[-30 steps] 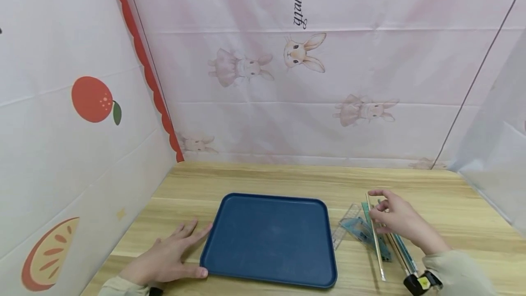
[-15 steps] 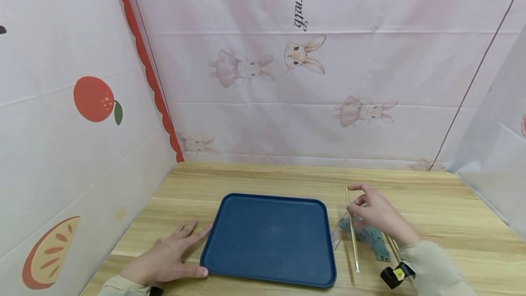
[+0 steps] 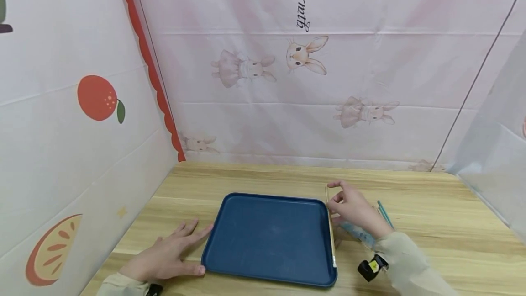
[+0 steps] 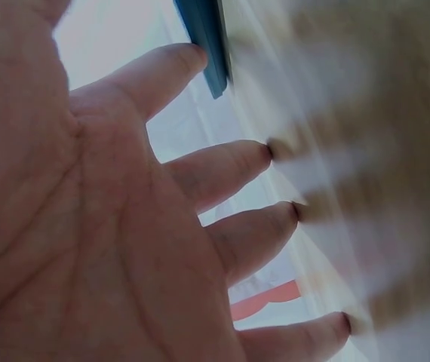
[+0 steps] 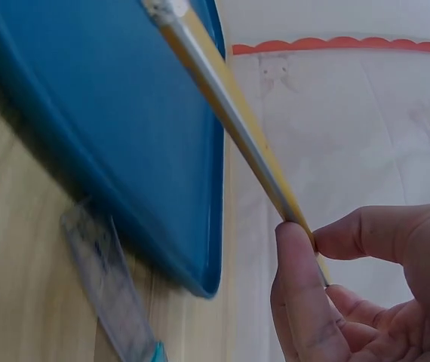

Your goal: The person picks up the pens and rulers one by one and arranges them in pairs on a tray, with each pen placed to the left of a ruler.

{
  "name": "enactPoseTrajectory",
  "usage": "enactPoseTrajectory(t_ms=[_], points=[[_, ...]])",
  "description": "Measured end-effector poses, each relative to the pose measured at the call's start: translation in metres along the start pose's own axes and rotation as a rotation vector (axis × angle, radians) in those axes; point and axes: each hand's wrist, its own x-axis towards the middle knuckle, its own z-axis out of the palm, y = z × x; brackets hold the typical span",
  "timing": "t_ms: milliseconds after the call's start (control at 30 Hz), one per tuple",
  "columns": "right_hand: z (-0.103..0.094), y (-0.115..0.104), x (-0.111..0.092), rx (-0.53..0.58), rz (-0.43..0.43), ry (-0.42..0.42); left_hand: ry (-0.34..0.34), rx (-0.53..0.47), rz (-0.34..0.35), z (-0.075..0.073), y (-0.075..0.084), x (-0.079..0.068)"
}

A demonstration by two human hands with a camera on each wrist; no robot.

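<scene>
My right hand (image 3: 355, 209) pinches a slim yellow-and-silver striped pencil (image 5: 238, 124) between thumb and fingers. In the head view the pencil overlaps the right rim of a blue rectangular tray (image 3: 267, 241), its whitish end towards the near right corner. My left hand (image 3: 166, 252) lies with fingers spread at the tray's left side, thumb at the near left corner. The left wrist view shows the left palm (image 4: 117, 226) and straight fingertips on the table, one finger against the tray edge (image 4: 204, 38).
Right of the tray, partly under my right hand, lies a blue see-through drawing tool (image 3: 359, 233). Teal sticks (image 3: 385, 214) lie beyond the right wrist. A clear ruler (image 5: 109, 275) lies beside the tray. Printed cloth walls (image 3: 263, 127) enclose the wooden table (image 3: 444, 223).
My right hand has carried the pencil leftward from over the rulers and sticks to the tray's right rim. My left hand has stayed at the tray's left side.
</scene>
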Motion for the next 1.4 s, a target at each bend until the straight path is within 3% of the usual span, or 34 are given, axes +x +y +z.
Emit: enactPoseTrajectory(t_ms=[867, 1400], points=[[0.077, -0.04, 0.043, 0.049, -0.014, -0.045, -0.001, -0.004, 0.005, 0.002, -0.004, -0.002], [0.123, -0.059, 0.067, 0.121, 0.016, -0.126, -0.023, -0.034, -0.023, 0.0, -0.003, -0.001]])
